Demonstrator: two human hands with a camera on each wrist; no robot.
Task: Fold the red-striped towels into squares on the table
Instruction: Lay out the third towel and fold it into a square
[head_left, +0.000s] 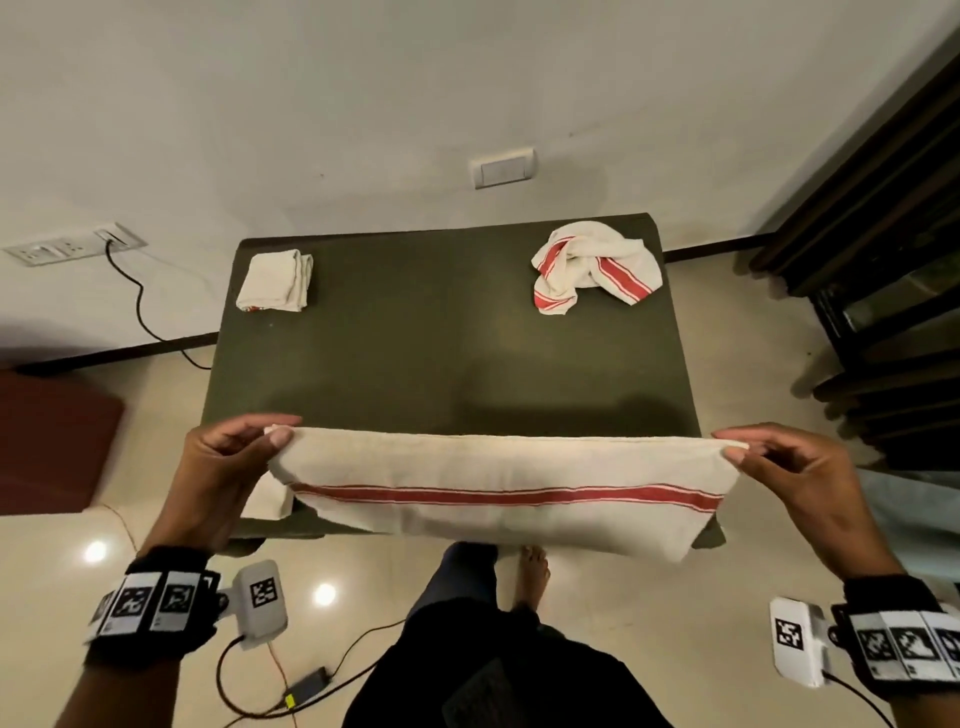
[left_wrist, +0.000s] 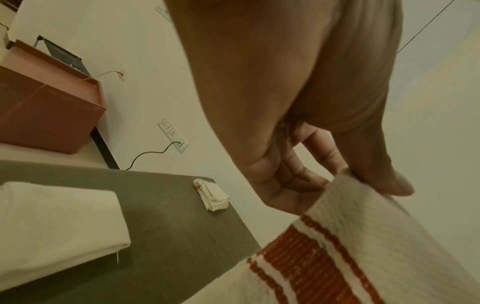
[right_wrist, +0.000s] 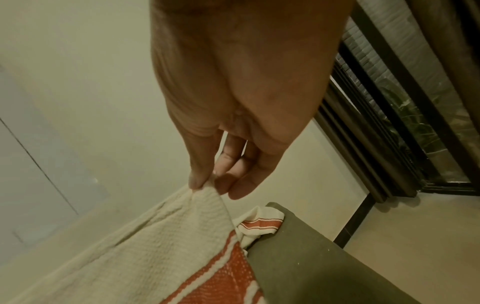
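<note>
Both my hands, left hand (head_left: 228, 467) & right hand (head_left: 800, 473), pinched towel (head_left: 498, 499) corners; dark green tabletop (head_left: 441, 353) beyond my fingers, white wall (head_left: 311, 104) behind, glossy floor (head_left: 363, 587) below.

Head view: high above the near edge of the table (head_left: 441, 353), facing forward and down, taking in the whole top, the floor and the wall at 12 o'clock. Left wrist view: very close along the left hand (left_wrist: 298, 123), facing the table's left side, with the folded towel (left_wrist: 214, 194) at 10 o'clock. Right wrist view: equally close along the right hand (right_wrist: 241, 102), facing the table's right side. All three views share the held towel (head_left: 493, 493) and the table.
</note>
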